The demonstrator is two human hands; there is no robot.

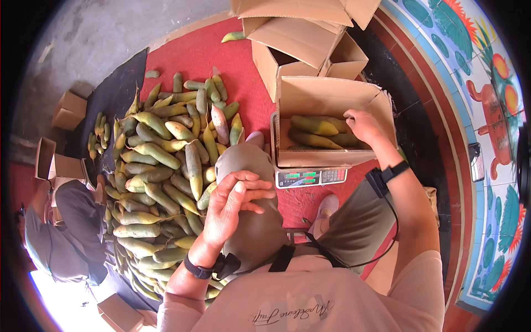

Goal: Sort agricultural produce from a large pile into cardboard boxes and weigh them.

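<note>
My left hand (234,203) is raised over my knee with its fingers apart and nothing in it. Before me, an open cardboard box (327,157) rests on a digital scale (311,177) and holds several green radishes (314,125). My right hand (361,123) reaches into the box at its right part, fingers bent, by the end of a radish; whether it grips one cannot be told. To the left of my legs lies a large heap of green radishes (153,153), some yellowish, one pinkish.
More cardboard boxes (265,68) stand beyond the scale on a red mat (199,54). Another person (74,232) sits at the far left beside small boxes (68,166). A tiled wall (489,120) runs along the right, with a phone (476,162) near it.
</note>
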